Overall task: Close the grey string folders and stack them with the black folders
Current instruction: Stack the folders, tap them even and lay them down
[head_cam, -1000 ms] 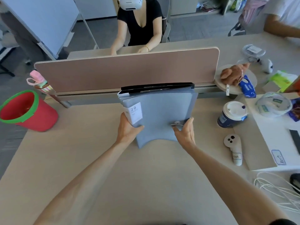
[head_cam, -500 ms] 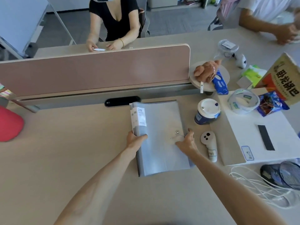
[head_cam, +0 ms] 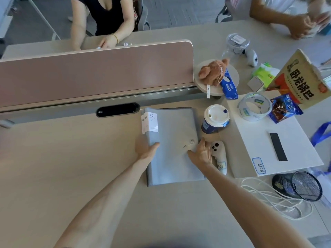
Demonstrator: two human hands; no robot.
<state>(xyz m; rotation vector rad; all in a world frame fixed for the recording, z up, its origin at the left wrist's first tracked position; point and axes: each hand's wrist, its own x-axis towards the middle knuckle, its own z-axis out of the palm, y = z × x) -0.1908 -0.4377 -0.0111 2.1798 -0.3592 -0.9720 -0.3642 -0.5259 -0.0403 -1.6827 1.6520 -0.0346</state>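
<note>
A grey string folder lies flat on the desk as the top of a stack. Thin black folder edges show under it along the far side. It has a white "20" label at its far left corner. A metal string button with a short string sits near its right edge. My left hand grips the stack's left spine edge with the thumb on top. My right hand holds the right edge just below the button, thumb lying on the cover.
A lidded coffee cup and a white controller sit right beside the stack. Further right are a tape roll, a white board, a mesh holder and loose white cord. A pink divider stands behind, with people beyond.
The folder stack, held upright on its edge a second ago, has been laid flat on the desk. Both hands have stayed on its sides. The view has shifted right.
</note>
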